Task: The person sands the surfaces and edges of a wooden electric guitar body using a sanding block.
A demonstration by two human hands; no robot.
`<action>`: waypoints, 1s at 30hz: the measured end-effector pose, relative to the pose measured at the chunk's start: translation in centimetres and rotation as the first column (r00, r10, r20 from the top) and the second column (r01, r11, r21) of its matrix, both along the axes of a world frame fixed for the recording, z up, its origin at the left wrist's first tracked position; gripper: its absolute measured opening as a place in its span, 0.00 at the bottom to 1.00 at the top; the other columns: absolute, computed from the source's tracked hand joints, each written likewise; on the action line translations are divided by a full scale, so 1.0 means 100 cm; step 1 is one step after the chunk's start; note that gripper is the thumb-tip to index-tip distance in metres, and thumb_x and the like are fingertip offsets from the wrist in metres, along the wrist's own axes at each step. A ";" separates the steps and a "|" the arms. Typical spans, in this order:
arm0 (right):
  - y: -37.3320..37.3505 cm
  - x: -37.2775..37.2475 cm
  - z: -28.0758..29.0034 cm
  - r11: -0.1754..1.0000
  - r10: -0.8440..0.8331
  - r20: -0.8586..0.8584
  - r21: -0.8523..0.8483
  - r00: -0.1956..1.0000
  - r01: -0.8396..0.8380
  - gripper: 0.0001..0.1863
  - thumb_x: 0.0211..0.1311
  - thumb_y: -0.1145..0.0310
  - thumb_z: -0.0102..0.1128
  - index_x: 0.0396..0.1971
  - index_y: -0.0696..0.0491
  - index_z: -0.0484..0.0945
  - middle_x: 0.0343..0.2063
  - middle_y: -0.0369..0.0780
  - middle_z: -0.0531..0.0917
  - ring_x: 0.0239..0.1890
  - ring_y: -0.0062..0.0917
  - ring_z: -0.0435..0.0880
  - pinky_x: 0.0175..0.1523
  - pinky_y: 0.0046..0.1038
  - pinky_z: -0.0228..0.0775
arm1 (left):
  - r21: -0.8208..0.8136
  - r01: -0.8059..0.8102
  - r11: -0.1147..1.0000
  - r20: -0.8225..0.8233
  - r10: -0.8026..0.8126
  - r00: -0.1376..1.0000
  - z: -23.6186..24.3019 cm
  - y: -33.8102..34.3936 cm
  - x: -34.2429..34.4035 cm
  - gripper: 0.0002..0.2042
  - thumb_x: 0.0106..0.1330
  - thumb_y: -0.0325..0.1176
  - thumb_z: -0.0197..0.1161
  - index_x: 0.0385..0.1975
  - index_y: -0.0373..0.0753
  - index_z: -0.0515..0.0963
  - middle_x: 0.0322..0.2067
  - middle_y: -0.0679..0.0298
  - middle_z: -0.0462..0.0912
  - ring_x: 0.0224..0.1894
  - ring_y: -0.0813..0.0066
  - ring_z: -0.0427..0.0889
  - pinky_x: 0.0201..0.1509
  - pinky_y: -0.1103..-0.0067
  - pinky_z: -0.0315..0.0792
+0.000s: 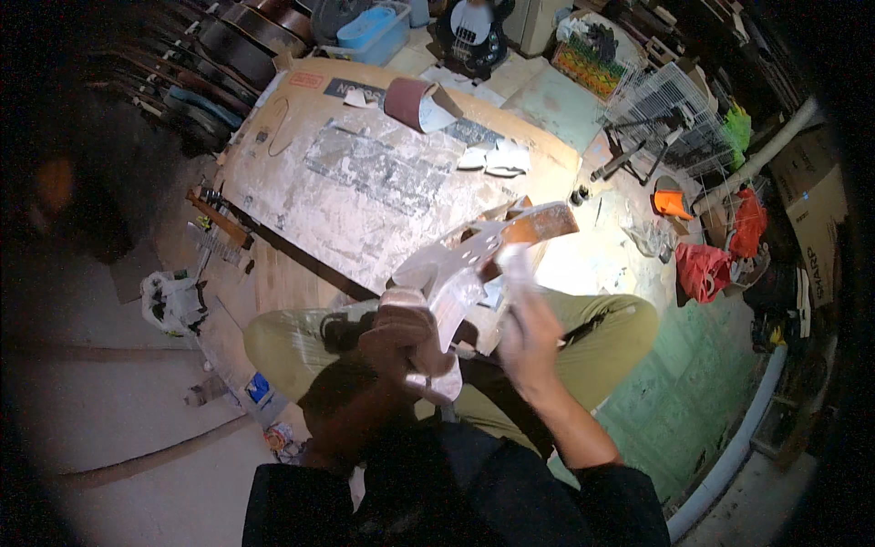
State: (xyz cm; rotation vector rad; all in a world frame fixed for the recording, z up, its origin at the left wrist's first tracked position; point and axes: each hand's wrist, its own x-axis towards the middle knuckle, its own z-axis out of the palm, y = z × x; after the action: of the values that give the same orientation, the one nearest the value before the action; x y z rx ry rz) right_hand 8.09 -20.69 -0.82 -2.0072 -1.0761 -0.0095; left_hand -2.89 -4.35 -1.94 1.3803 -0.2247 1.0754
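An unpainted electric guitar body, pale and dusty with curved horns and small holes, rests tilted over my lap between my knees. A brown part shows at its far right end. My left hand is closed round its near left edge, in shadow, with some fingers hidden. My right hand, smeared by motion, is at the right side of the body. Its fingers are closed on a pale folded piece of what looks like sandpaper, which lies against the body's edge.
Before me lies a dusty cardboard sheet with a curled brown sandpaper sheet and white scraps. Several guitars stand far left. A wire rack, an orange object and a red bag are at right.
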 end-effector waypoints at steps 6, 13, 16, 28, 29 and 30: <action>-0.039 0.023 0.020 0.814 -0.357 -0.516 0.236 0.778 0.531 0.25 0.59 0.83 0.50 0.59 0.66 0.72 0.55 0.50 0.79 0.53 0.33 0.81 0.53 0.29 0.73 | 0.092 0.041 0.995 0.188 -0.058 0.980 -0.012 0.022 0.011 0.32 0.51 0.28 0.78 0.57 0.28 0.70 0.42 0.52 0.79 0.36 0.74 0.82 0.36 0.83 0.76; -0.053 0.020 -0.014 0.880 -0.334 -0.610 0.071 0.718 0.470 0.18 0.65 0.77 0.52 0.53 0.64 0.74 0.32 0.37 0.78 0.25 0.15 0.73 0.29 0.20 0.70 | -0.060 -0.786 0.615 0.005 0.787 0.616 0.009 -0.003 0.031 0.23 0.55 0.26 0.72 0.43 0.36 0.62 0.42 0.57 0.69 0.42 0.68 0.73 0.45 0.70 0.73; -0.059 0.029 -0.061 0.904 -0.317 -0.534 0.080 0.784 0.420 0.18 0.63 0.78 0.52 0.52 0.63 0.77 0.30 0.35 0.78 0.27 0.15 0.74 0.33 0.20 0.69 | 0.273 -0.918 0.288 -0.891 0.437 -0.127 0.043 0.007 0.070 0.31 0.58 0.40 0.72 0.55 0.33 0.63 0.47 0.51 0.74 0.47 0.59 0.78 0.54 0.66 0.75; -0.022 0.017 -0.164 0.990 -0.135 -0.533 -0.034 0.835 0.139 0.20 0.54 0.78 0.54 0.48 0.62 0.78 0.35 0.54 0.83 0.39 0.37 0.86 0.48 0.33 0.75 | 0.179 -0.903 0.390 -0.662 0.727 0.183 -0.044 0.082 0.089 0.34 0.58 0.44 0.74 0.58 0.28 0.70 0.51 0.51 0.81 0.53 0.58 0.80 0.58 0.67 0.71; -0.021 0.019 -0.164 0.984 -0.177 -0.562 -0.103 0.808 0.144 0.20 0.54 0.77 0.54 0.49 0.62 0.78 0.35 0.54 0.83 0.39 0.37 0.85 0.48 0.33 0.75 | 0.055 -0.887 0.458 -0.584 0.736 0.344 -0.041 0.087 0.088 0.31 0.59 0.41 0.73 0.57 0.28 0.70 0.50 0.52 0.81 0.52 0.61 0.81 0.57 0.69 0.72; -0.023 0.020 -0.173 0.986 -0.169 -0.568 -0.092 0.805 0.143 0.20 0.54 0.77 0.54 0.49 0.62 0.78 0.35 0.54 0.83 0.39 0.37 0.85 0.48 0.33 0.75 | 0.065 -0.887 0.457 -0.577 0.743 0.340 -0.035 0.095 0.083 0.31 0.59 0.41 0.73 0.57 0.28 0.70 0.50 0.52 0.81 0.52 0.61 0.81 0.57 0.69 0.72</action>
State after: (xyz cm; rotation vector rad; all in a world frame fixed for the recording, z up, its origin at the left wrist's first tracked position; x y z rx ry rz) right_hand 10.07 -22.94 -18.09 -1.9415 -0.5200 0.5116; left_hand 5.45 5.19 -5.49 1.4887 1.1775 1.3969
